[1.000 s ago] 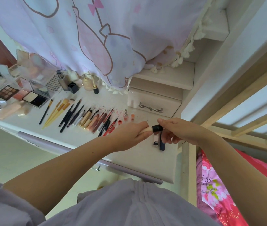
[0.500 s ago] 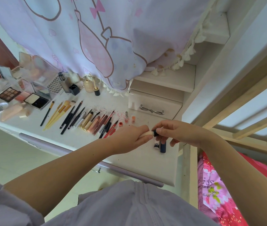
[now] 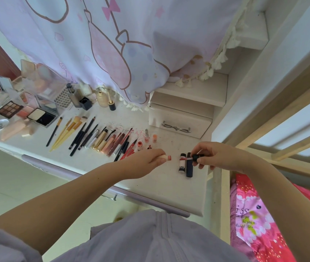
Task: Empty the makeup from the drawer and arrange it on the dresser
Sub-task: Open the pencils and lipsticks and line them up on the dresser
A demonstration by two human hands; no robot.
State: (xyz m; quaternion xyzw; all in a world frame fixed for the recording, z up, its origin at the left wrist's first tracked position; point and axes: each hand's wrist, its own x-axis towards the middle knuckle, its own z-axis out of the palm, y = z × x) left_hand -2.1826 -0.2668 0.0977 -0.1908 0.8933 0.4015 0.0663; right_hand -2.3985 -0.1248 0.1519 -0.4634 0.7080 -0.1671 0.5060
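My left hand (image 3: pixel 148 160) grips a small pink lip gloss tube (image 3: pixel 166 158), its open neck pointing right. A short way to the right, my right hand (image 3: pixel 216 156) pinches the tube's black cap (image 3: pixel 195 158), and the pink wand (image 3: pixel 186 159) sticks out leftward from it. Both hover just above the white dresser top (image 3: pixel 161 178). Under the wand lie a short white tube (image 3: pixel 181 165) and a dark tube (image 3: pixel 189 167). A row of brushes, pencils and lip products (image 3: pixel 93 137) lies further left.
Palettes and compacts (image 3: pixel 27 112) and bottles (image 3: pixel 86 99) crowd the back left under a hanging lilac curtain (image 3: pixel 112 44). A small white drawer unit (image 3: pixel 180 123) with a bow handle stands at the back right. A wooden bed frame (image 3: pixel 263 140) and pink bedding (image 3: pixel 254 224) lie to the right.
The two hands were joined on the closed tube; now they have pulled apart, the right hand drawing the cap and wand out to the right of the tube.
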